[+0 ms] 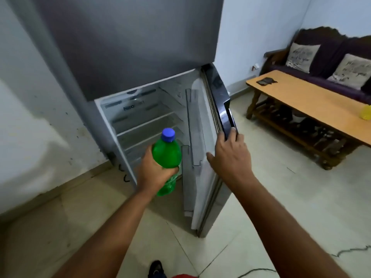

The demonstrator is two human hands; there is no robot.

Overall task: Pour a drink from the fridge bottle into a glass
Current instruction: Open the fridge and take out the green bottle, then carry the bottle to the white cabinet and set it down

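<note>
A green plastic bottle [166,155] with a blue cap is upright in front of the open fridge compartment, gripped around its middle by my left hand [154,173]. My right hand [230,155] holds the edge of the open lower fridge door [202,137], fingers wrapped over its dark outer rim. The fridge [128,47] is grey, and its white inner shelves look bare. No glass is in view.
A wooden coffee table [313,101] stands to the right with a dark object [266,80] and a yellow thing [365,112] on it. Behind it is a dark sofa [331,55] with cushions. A cable [349,251] lies on the tiled floor at right.
</note>
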